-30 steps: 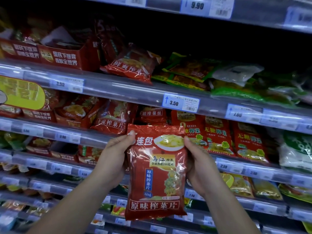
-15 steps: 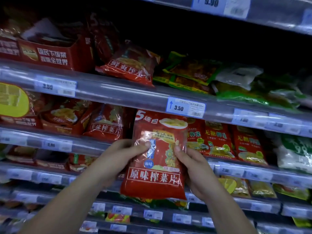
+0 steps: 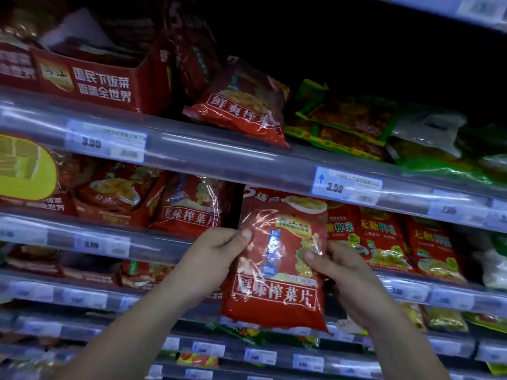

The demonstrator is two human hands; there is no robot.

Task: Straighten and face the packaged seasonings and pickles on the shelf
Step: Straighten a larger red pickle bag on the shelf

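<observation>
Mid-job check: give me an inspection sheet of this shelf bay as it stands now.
Surface: shelf rail with price tags, one reading 3.50.
Job's things: big red pickle bag held upright, label outward, before the middle shelf.
Clutter: tilted red packet overhangs the upper rail; green packs heaped beside it.
Hands: left hand and right hand each grip one side of the bag.
Cables: nothing seen.
Surroundings: lower shelves of packets, dim.
</observation>
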